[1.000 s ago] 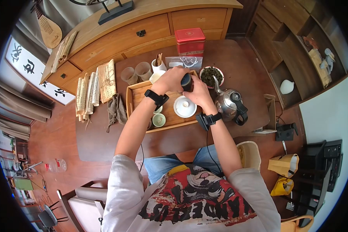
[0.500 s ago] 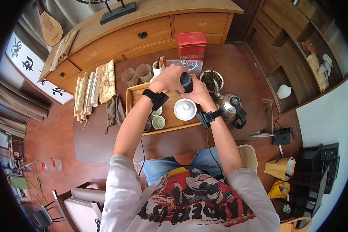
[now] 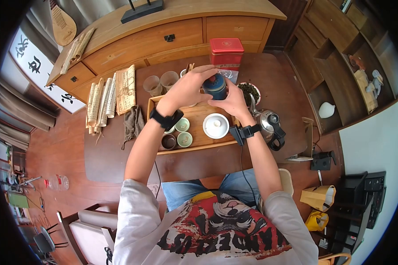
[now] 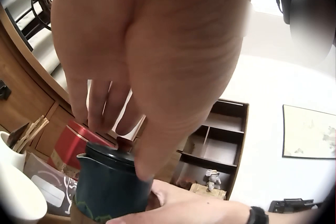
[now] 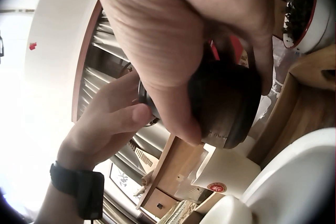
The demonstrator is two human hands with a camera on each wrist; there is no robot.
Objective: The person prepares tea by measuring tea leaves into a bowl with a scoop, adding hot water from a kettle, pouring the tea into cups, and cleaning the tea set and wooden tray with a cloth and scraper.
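Observation:
A dark blue pot [image 3: 215, 88] with a dark lid [image 4: 110, 152] and a reddish knob is between the two hands, above the tray's back part. My right hand [image 3: 233, 100] grips its body, thumb on the near side. The left hand [image 3: 188, 90] spans the lid from the left, fingers fairly straight and spread over the knob, its thumb [image 4: 147, 153] by the lid's rim. Whether the left fingertips press on the lid cannot be told. In the right wrist view, the pot [image 5: 223, 103] shows dark in the right hand's grip.
The wooden tray [image 3: 194, 147] bears a white lidded bowl [image 3: 216, 126] and several small cups. At the right stand a steel kettle [image 3: 266, 120] and a dish of leaves [image 3: 251, 91]. Behind are a red tin [image 3: 226, 52] and two glasses; scrolls [image 3: 102, 101] and a cloth pouch lie left.
The left hand's fingers have spread and lifted off more of the pot, so its lid and knob show. The right hand still grips the pot. The head view has shifted slightly.

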